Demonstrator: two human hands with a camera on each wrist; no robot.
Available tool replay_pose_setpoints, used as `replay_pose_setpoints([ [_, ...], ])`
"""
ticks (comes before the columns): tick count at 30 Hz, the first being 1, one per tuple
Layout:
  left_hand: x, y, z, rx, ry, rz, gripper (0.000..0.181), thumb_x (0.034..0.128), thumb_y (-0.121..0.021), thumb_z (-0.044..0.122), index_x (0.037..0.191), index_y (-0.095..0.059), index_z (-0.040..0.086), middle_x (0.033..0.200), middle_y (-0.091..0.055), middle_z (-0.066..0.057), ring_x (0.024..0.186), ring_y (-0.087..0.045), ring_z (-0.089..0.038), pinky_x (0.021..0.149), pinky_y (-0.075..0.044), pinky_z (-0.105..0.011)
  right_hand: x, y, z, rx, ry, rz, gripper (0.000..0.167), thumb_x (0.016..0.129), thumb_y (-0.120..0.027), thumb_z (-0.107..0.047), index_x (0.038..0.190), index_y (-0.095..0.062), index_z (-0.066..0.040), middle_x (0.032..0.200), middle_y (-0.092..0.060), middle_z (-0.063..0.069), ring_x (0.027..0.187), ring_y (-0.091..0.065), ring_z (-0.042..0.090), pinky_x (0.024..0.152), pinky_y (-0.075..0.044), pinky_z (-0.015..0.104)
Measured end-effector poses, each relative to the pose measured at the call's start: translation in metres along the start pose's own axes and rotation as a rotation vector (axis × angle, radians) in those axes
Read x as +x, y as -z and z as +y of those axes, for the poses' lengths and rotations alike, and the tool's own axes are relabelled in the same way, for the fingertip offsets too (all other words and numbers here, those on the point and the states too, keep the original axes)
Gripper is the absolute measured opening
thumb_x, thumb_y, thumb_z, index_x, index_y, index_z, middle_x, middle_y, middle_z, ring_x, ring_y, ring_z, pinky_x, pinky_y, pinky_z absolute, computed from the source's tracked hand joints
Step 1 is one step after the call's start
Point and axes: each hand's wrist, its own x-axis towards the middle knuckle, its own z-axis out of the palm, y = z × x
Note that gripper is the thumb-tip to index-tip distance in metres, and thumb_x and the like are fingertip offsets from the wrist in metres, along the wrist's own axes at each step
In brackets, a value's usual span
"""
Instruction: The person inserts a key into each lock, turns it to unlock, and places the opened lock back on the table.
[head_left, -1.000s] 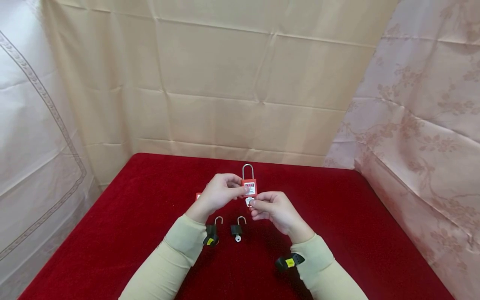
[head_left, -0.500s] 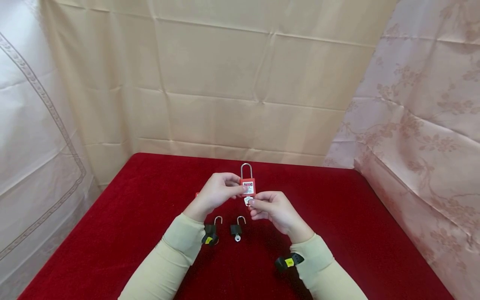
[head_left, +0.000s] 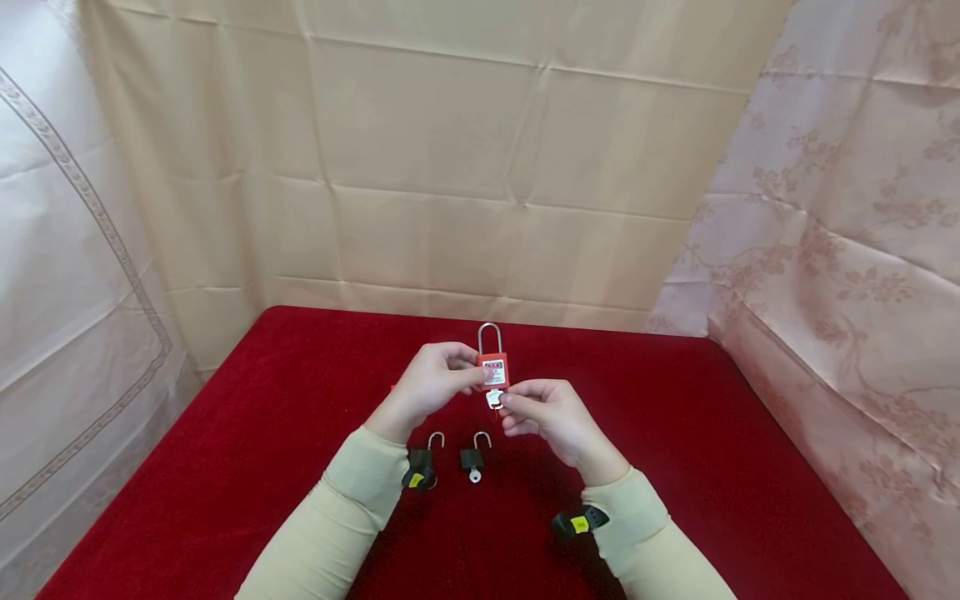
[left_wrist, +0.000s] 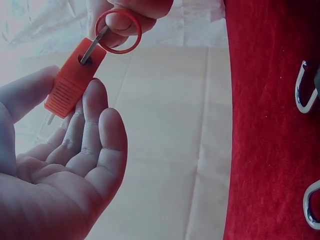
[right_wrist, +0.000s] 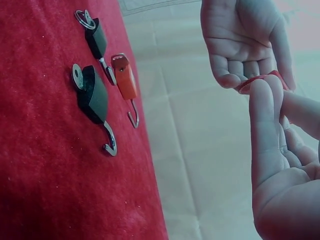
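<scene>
My left hand (head_left: 429, 382) pinches a red padlock (head_left: 493, 358) by its body, thumb over the white label. The padlock's long steel shackle (head_left: 490, 326) points up and away, both legs meeting the body in the head view. A key (head_left: 494, 398) sits in the keyhole at the bottom, and my right hand (head_left: 551, 417) pinches its head between thumb and fingers. In the left wrist view the key's blade (left_wrist: 93, 46) enters the orange-red body (left_wrist: 75, 77), with a red ring (left_wrist: 140, 34) hanging from it. My right fingers mostly hide the padlock in the right wrist view.
On the red-covered table (head_left: 675, 433) lie two black padlocks, one (right_wrist: 93, 97) nearer and one (right_wrist: 96, 40) beyond, shackles open and keys attached. Another red padlock (right_wrist: 126, 82) with its shackle open lies beside them, mostly behind my left hand in the head view. Curtains (head_left: 450, 167) surround the table.
Both hands have shifted slightly left and up together with the red padlock and its key. Their grips look the same, and the padlocks on the table have not moved.
</scene>
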Motion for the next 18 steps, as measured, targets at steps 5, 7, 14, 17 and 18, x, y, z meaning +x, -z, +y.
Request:
replay_pose_setpoints([
  [5, 0.0005, -0.0001, 0.0006, -0.006, -0.001, 0.001, 0.023, 0.0901, -0.076, 0.007, 0.107, -0.068, -0.006, 0.088, -0.074, -0.013, 0.079, -0.070, -0.027, 0.077, -0.059, -0.047, -0.0010, 0.0009, -0.0023, -0.024, 0.023, -0.002, 0.019, 0.096, -0.067, -0.001, 0.108, -0.067, 0.013, 0.085, -0.071, 0.014, 0.070, -0.070, 0.019, 0.073, -0.062, 0.042],
  [7, 0.0004, 0.0003, 0.0006, -0.006, -0.002, 0.003, 0.022, 0.0901, -0.076, 0.007, 0.106, -0.068, -0.006, 0.087, -0.074, -0.012, 0.080, -0.070, -0.031, 0.075, -0.059, -0.042, -0.0017, 0.0011, -0.0036, -0.036, 0.035, -0.003, 0.020, 0.096, -0.066, -0.001, 0.109, -0.066, 0.015, 0.085, -0.071, 0.014, 0.070, -0.070, 0.019, 0.073, -0.062, 0.043],
  [14, -0.0007, 0.0008, 0.0018, -0.005, 0.003, -0.002, 0.024, 0.0904, -0.076, 0.007, 0.108, -0.068, -0.007, 0.089, -0.074, -0.013, 0.078, -0.069, -0.025, 0.074, -0.059, -0.037, -0.0020, 0.0017, -0.0045, -0.082, 0.050, -0.025, 0.024, 0.097, -0.066, -0.003, 0.110, -0.064, 0.018, 0.087, -0.071, 0.017, 0.071, -0.071, 0.019, 0.073, -0.062, 0.043],
  [17, -0.0016, 0.0008, 0.0028, -0.004, 0.008, -0.007, 0.025, 0.0903, -0.076, 0.007, 0.109, -0.068, -0.007, 0.090, -0.074, -0.013, 0.078, -0.069, -0.023, 0.075, -0.059, -0.039, -0.0016, 0.0014, -0.0033, -0.094, 0.048, -0.044, 0.024, 0.098, -0.065, -0.003, 0.110, -0.064, 0.017, 0.090, -0.070, 0.021, 0.072, -0.071, 0.019, 0.074, -0.062, 0.043],
  [18, -0.0020, 0.0008, 0.0032, -0.004, 0.008, -0.009, 0.025, 0.0904, -0.076, 0.007, 0.110, -0.068, -0.007, 0.090, -0.074, -0.013, 0.078, -0.069, -0.023, 0.076, -0.059, -0.041, -0.0017, 0.0011, -0.0031, -0.094, 0.047, -0.049, 0.024, 0.098, -0.065, -0.004, 0.110, -0.065, 0.017, 0.091, -0.070, 0.024, 0.072, -0.071, 0.019, 0.074, -0.062, 0.043],
])
